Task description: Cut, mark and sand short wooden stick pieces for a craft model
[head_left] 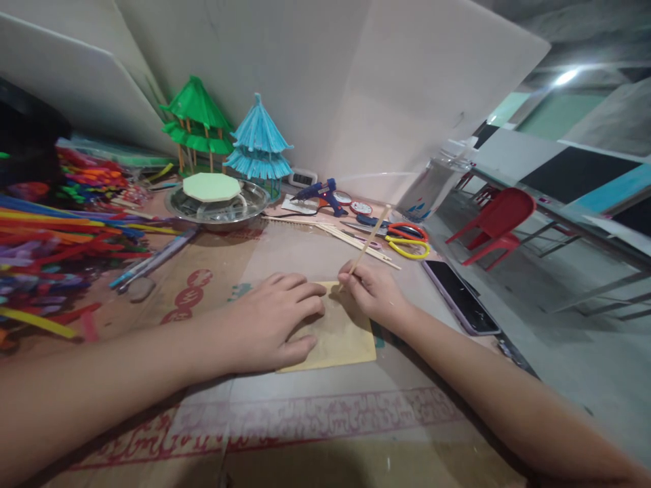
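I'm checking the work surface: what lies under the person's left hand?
The left hand lies flat on a tan square paper sheet, which rests on printed brown cardboard. The sheet's left part is covered by the hand, so anything there cannot be seen.

Both bare forearms reach in from the near edge and converge toward the middle of the scene. The left hand (274,318) lies palm down, its fingers stretched flat and close together, pointing right, the thumb tucked along the near side. The right hand (373,291) sits just to the right of it, almost touching the left fingertips. Its fingers are curled into a pinch at the far left side, knuckles up, the wrist resting low.
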`<state>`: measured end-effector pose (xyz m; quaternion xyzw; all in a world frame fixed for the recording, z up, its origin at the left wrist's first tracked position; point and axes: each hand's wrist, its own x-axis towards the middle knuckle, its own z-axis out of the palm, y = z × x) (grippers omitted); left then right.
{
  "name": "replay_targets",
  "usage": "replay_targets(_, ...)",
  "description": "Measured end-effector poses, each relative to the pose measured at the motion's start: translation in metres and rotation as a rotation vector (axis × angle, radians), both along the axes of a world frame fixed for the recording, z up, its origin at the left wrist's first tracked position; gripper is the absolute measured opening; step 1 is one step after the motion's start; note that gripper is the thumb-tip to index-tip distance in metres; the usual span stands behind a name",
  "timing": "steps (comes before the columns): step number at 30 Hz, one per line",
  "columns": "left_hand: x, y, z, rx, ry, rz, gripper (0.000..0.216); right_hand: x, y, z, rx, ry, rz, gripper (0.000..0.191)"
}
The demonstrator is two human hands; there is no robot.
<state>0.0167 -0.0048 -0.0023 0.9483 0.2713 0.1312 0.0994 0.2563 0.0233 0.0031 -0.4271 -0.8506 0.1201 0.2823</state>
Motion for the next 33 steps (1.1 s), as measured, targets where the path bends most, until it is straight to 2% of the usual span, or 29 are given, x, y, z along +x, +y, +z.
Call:
replay_targets(6, -0.001, 0.000, -0.001, 0.006, -0.002, 0.008, 0.026, 0.001, -0.002, 0.000, 0.009, -0.002, -0.025, 0.023)
replay_targets(11, 0.000, 0.001, -0.001, 0.007, 0.020, 0.011, 0.027, 0.001, 0.000, -0.001, -0.013, -0.010, 0.020, 0.023)
replay_targets(16, 0.000, 0.003, 0.001, 0.023, 0.049, 0.002, 0.033, 0.004, 0.003, -0.001, 0.012, -0.018, -0.071, 0.025)
replay_targets(19, 0.000, 0.006, -0.001, 0.041, 0.053, -0.011, 0.038, 0.005, 0.003, -0.002, 0.003, -0.004, -0.030, 0.029)
replay_targets(25, -0.002, 0.011, -0.007, 0.054, 0.036, -0.035, 0.047, 0.002, 0.006, -0.004, 0.015, 0.010, -0.052, 0.027)
replay_targets(28, -0.002, 0.011, -0.006, 0.067, 0.043, -0.036, 0.049, 0.000, 0.006, -0.005, 0.014, 0.017, 0.005, 0.027)
replay_targets(33, -0.001, 0.010, -0.004, 0.063, 0.068, -0.032, 0.049, 0.000, 0.008, -0.005, 0.011, 0.036, -0.021, 0.029)
